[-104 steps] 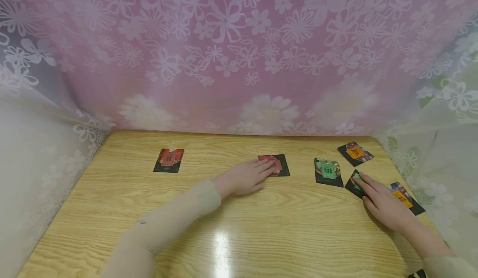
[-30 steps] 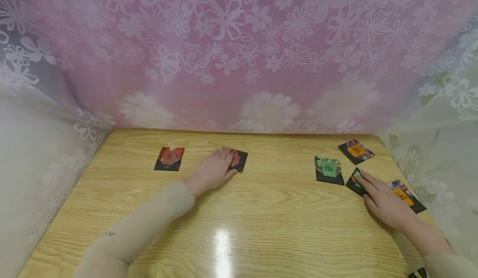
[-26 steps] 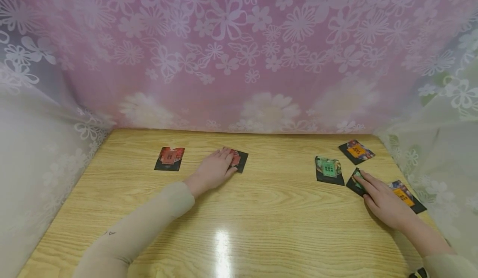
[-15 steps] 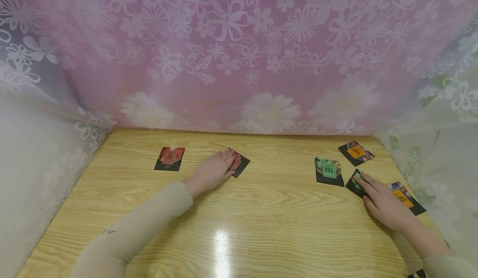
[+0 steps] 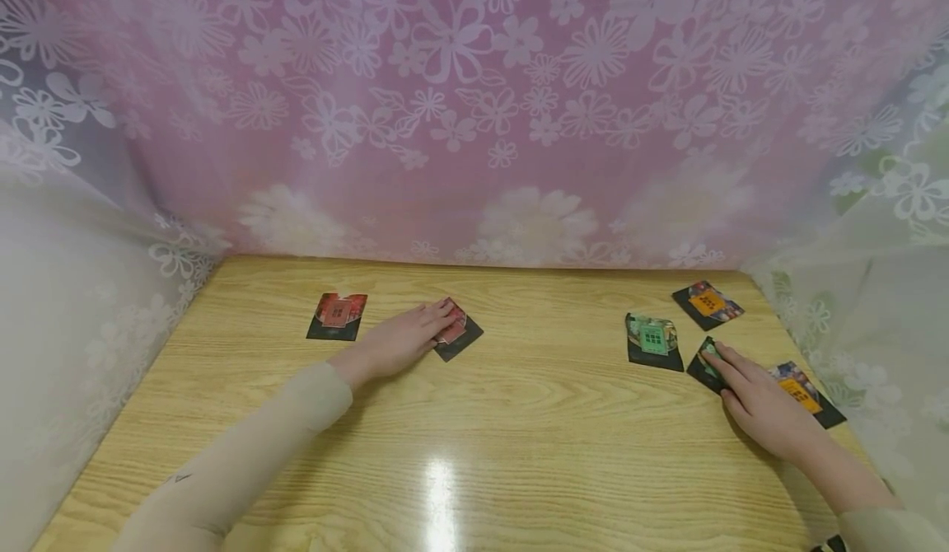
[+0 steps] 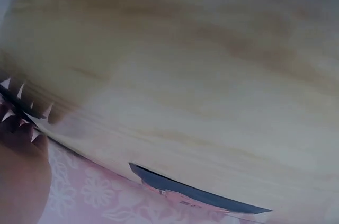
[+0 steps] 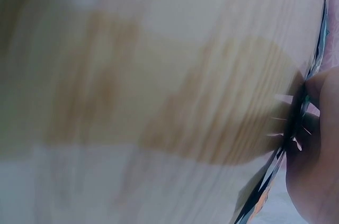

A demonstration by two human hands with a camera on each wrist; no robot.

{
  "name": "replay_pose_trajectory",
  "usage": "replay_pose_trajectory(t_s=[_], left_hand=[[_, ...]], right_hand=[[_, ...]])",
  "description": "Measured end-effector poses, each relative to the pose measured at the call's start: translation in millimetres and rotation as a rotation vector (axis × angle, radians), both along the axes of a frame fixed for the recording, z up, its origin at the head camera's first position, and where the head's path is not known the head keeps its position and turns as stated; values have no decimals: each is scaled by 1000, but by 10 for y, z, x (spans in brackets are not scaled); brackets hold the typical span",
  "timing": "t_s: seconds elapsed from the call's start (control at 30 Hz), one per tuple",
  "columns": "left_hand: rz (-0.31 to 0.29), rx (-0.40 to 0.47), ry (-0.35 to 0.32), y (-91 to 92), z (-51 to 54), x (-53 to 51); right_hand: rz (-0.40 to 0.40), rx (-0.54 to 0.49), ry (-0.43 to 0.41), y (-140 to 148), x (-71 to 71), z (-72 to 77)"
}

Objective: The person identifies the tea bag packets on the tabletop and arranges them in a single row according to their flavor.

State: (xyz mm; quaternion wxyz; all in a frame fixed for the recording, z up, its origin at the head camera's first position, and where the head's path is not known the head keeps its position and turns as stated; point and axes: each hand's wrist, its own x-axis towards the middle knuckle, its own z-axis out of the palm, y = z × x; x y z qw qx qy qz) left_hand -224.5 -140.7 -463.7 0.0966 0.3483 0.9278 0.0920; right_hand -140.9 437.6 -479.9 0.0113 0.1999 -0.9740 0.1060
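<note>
My left hand (image 5: 396,339) rests with its fingers extended on a small red-and-black packet (image 5: 461,342), which lies turned at an angle on the table. To the left lies another red packet (image 5: 336,316), squared to the table and notched at its top edge. My right hand (image 5: 764,408) lies over a green-and-black packet (image 5: 699,372) and hides most of it. Just left of that is a second green packet (image 5: 652,339). Two orange-labelled packets are close by: one orange packet (image 5: 707,303) behind, another orange packet (image 5: 806,395) partly covered by the right hand.
The wooden table (image 5: 519,453) runs back to a pink floral curtain (image 5: 474,123). Pale sheer cloth hangs at both sides. A dark striped object (image 5: 829,544) shows at the bottom right edge, only partly in view.
My left hand has slid the red packet leftward across the table, from mid-table towards the other red packet, and the packet has turned. My right hand has stayed in place.
</note>
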Motion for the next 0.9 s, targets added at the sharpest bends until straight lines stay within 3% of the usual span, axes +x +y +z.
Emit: replay_pose_trajectory(t_s=[0.23, 0.43, 0.6, 0.9], left_hand=[[44, -11, 126, 109, -16, 62], [72, -77, 177, 287, -23, 78], [63, -121, 155, 305, -26, 86], [2, -65, 62, 154, -38, 87]], right_hand=[[-7, -6, -18, 6, 5, 4], [-1, -15, -19, 22, -2, -22], [-3, -10, -10, 38, -7, -27], [3, 1, 8, 9, -11, -8]])
